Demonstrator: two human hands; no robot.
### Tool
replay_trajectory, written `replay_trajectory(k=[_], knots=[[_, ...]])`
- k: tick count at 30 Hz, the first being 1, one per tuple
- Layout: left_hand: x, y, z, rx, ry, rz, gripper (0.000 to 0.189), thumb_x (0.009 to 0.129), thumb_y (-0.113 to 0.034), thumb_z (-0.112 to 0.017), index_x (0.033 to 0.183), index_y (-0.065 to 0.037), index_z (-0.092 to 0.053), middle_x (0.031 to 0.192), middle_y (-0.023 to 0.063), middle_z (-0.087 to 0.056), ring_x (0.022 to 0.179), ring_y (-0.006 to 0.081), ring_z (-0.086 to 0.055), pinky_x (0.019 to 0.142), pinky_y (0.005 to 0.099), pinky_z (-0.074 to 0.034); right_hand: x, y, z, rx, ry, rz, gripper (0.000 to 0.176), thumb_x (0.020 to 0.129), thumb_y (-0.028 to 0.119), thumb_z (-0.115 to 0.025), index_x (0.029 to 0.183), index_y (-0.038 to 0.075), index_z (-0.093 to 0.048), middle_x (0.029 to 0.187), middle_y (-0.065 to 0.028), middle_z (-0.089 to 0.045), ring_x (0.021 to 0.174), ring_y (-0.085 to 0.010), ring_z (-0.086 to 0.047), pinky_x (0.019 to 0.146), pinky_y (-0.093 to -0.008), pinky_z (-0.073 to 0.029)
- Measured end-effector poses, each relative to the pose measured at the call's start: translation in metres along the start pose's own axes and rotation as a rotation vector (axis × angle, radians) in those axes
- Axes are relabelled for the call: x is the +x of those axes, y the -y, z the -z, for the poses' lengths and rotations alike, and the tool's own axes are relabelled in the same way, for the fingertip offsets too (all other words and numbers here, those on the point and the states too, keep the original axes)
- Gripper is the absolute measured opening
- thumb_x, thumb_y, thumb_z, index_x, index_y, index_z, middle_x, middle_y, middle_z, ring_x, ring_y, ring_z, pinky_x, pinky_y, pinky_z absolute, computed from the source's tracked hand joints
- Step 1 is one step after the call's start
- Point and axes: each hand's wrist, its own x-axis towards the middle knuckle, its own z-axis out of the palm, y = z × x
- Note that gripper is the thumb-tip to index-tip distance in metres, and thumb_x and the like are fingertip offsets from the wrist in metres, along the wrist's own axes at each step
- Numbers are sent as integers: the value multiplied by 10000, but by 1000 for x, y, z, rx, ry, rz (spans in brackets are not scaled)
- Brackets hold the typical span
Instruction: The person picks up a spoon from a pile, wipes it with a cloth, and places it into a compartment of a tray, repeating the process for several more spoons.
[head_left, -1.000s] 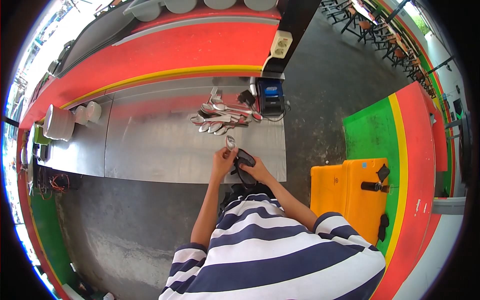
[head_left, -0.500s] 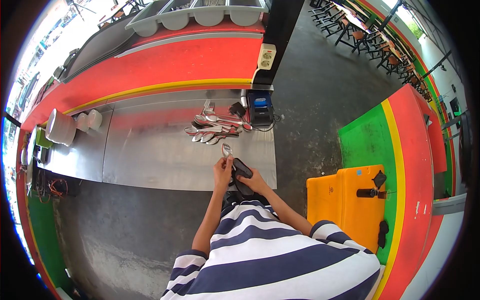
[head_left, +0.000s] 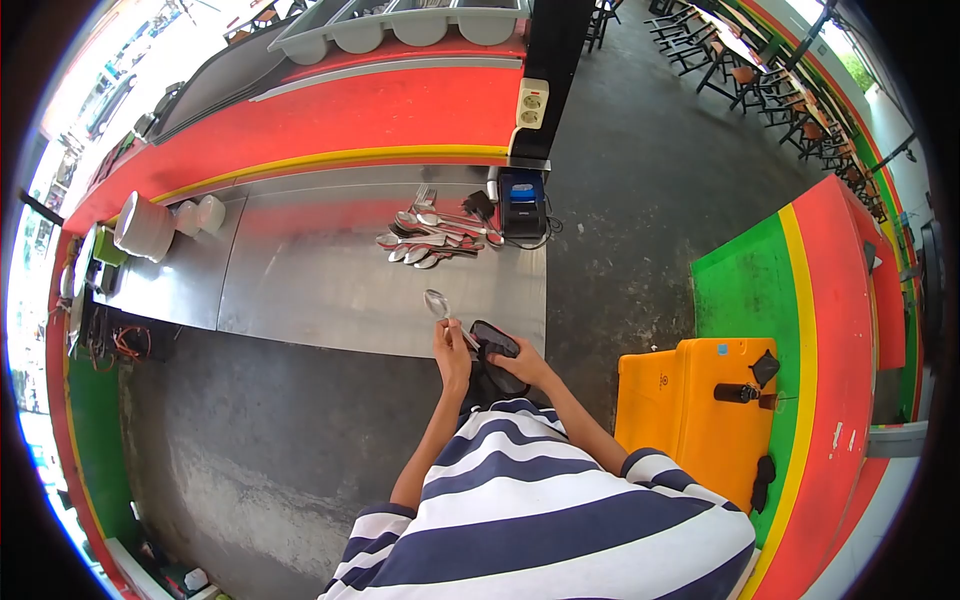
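While the left hand [head_left: 452, 352] is closed around the handle of a spoon [head_left: 437, 302], the spoon's bowl pokes out past the fingers, tilted away from the person and over the near edge of the steel tabletop [head_left: 320, 290]. The right hand [head_left: 522, 366] sits just beside the left and is curled around a dark cloth [head_left: 494, 343], which is bunched between the two hands. Part of the cloth hangs down below the right hand toward the striped shirt [head_left: 540, 500]. Whether the cloth touches the spoon's handle cannot be told at this size.

Beyond both hands, farther across the tabletop, lies a loose pile of cutlery [head_left: 432, 238], spoons and forks overlapping with their handles pointing toward the right-hand side. Just to the right of that pile, straight ahead of the right hand, stands a small black and blue device [head_left: 521, 198] with a cable. Well off to the left of the left hand, at the far end of the tabletop, are a stack of white plates [head_left: 143, 226] and some white bowls [head_left: 206, 212] next to it. To the right of the right hand, on the floor, stands an orange box [head_left: 690, 400].
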Motion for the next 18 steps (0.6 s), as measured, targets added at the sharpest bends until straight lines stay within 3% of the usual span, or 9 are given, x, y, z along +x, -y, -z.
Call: replay_trajectory(k=[2,5,8,11,12,16,18], knots=[[-12,-8,2,-70,-76,14,288,1028,-310,-480,999,-38,-571,664,16,-544,543,86,-487,480,266,-379,-7,5,5,30,-8,-20,542,842,229,-745,1303,5,-571,1084,-40,-656,977,-121,-587,885,-277,-475],[-25,-10,21,148,7,-11,285,1028,-295,-481,985,-36,-591,598,-1,-511,517,82,-490,478,264,-378,-17,8,5,186,-28,-72,553,872,267,-733,1324,7,-547,1138,-38,-631,1019,-112,-565,911,-266,-453],[-50,-15,24,390,182,4,260,1011,-244,-502,964,-16,-617,564,75,-556,515,160,-555,512,313,-426,-28,9,0,398,-25,-85,650,880,319,-734,1365,-20,-467,1156,-50,-607,1034,-119,-549,918,-258,-439],[-79,-5,12,546,205,-302,193,975,-193,-545,940,-22,-627,637,200,-606,572,354,-625,501,404,-425,-30,1,-6,161,-121,80,670,877,317,-737,1379,-19,-447,1163,-60,-599,1042,-121,-546,922,-259,-435],[-86,-7,7,531,246,-209,156,949,-157,-559,953,-16,-627,749,252,-608,719,445,-608,562,459,-454,-28,-2,-9,149,-224,149,588,852,270,-763,1307,-12,-522,1102,-63,-631,993,-127,-576,888,-271,-459],[-94,-21,2,647,305,-243,171,948,-171,-561,949,-23,-646,733,242,-618,690,438,-613,565,469,-460,-19,-6,6,78,-314,107,343,795,154,-793,1080,12,-668,924,-25,-676,829,-115,-612,763,-294,-505],[-88,-28,4,690,336,-241,178,946,-178,-563,954,-25,-652,731,238,-623,688,437,-616,570,466,-471,-12,-4,5,25,-328,120,338,800,151,-776,1083,7,-663,940,-58,-697,843,-141,-636,791,-306,-506]])
